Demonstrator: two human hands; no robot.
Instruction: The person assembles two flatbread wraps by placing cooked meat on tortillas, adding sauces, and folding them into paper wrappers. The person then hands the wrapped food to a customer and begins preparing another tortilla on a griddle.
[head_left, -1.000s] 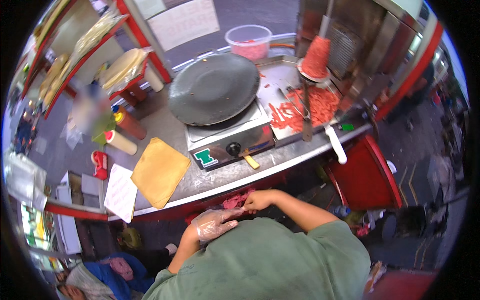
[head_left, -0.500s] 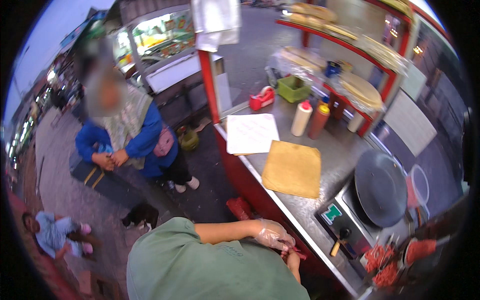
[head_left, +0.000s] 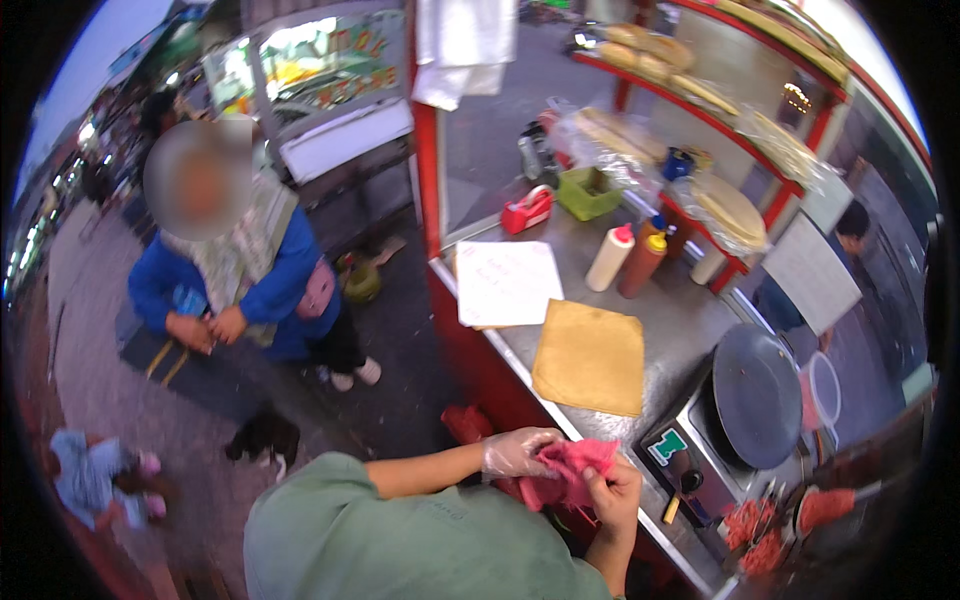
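My left hand (head_left: 518, 453), in a clear plastic glove, is closed on one side of a crumpled pink plastic bag (head_left: 580, 462). Bare fingers of my right hand (head_left: 617, 490) pinch the bag's other side. Both hands are in front of my chest, by the near edge of a metal counter (head_left: 665, 335). Beyond them on that counter lies a stack of brown paper sheets (head_left: 588, 357). Whatever the bag may contain is hidden in its folds.
To the right a dark pan (head_left: 757, 395) sits on a stove (head_left: 685, 455). Two sauce bottles (head_left: 643, 264), a red tape dispenser (head_left: 527, 210) and a green basket (head_left: 587, 193) stand farther back. A person in blue (head_left: 270, 270) stands left, near a dark cat (head_left: 264, 437).
Both hands have come up toward the counter edge, and the pink bag shows larger and more spread between them. The view has shifted slightly.
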